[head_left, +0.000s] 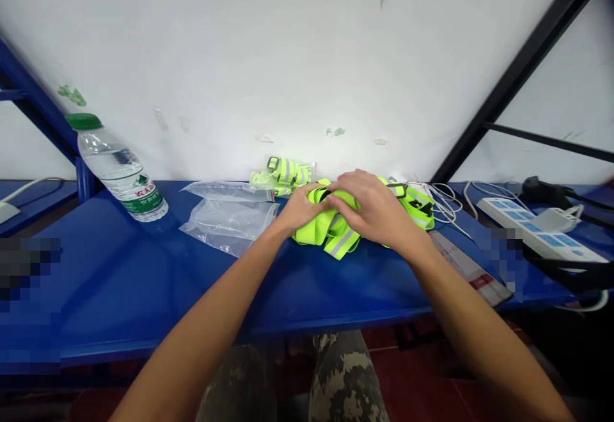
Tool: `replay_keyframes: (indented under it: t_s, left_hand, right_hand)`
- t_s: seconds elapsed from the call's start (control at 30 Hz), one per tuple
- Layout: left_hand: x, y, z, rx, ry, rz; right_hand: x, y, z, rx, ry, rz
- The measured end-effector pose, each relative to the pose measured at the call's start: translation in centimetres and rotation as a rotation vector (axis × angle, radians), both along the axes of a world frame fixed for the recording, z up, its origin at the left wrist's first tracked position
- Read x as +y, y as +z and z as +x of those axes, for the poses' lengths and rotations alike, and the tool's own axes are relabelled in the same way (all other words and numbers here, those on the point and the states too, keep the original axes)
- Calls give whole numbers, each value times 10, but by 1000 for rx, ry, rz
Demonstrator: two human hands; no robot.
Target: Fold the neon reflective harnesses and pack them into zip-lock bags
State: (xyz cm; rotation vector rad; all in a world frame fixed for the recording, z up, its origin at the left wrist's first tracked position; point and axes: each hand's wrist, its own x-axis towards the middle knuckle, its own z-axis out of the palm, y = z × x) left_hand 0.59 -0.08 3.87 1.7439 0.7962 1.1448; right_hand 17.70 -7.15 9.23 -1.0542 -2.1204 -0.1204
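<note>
A crumpled fluorescent yellow reflective vest (330,236) with grey reflective stripes and black parts lies on the blue shelf top (144,281). My left hand (302,208) and my right hand (374,204) rest on top of it, fingers curled over the fabric, their fingertips meeting near the middle. Much of the vest is hidden under them. Just behind my left hand lies a second yellow reflective vest (283,176), bundled and apparently inside clear plastic. To the left of my left hand are flat clear plastic bags (228,220).
A water bottle with a green cap (119,172) lies tilted at the left. White cables (444,201) sit behind my right hand. To the right are a printed paper sheet (467,268) and a white power strip (537,227). A white wall rises behind the shelf, with black and blue frame bars.
</note>
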Motion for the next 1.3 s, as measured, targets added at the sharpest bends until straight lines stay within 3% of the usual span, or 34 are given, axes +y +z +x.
replay_keyframes:
  t_s: [0.13, 0.3, 0.37, 0.53, 0.77, 0.87, 1.03, 1.3]
  left_hand:
    - [5, -7, 7, -162, 96, -108]
    - [8, -10, 11, -168, 385, 86]
    - [4, -8, 12, -112, 424, 164]
    - [-4, -1, 10, -60, 377, 222]
    - [-2, 3, 10, -244, 416, -42]
    - [-2, 2, 10, -237, 387, 22]
    - [-4, 4, 6, -89, 290, 162]
    - [-6, 14, 3, -50, 240, 238]
  right_hand:
    - [10, -16, 4, -116, -95, 94]
    - [7, -24, 13, -231, -193, 108]
    - [6, -22, 8, -249, -270, 107]
    - [17, -16, 5, -348, -122, 139]
    - [19, -29, 8, -380, -115, 208]
    - [22, -34, 7, -340, -130, 252]
    - [23, -31, 9, -269, -77, 175]
    - [10, -21, 11, -476, -127, 283]
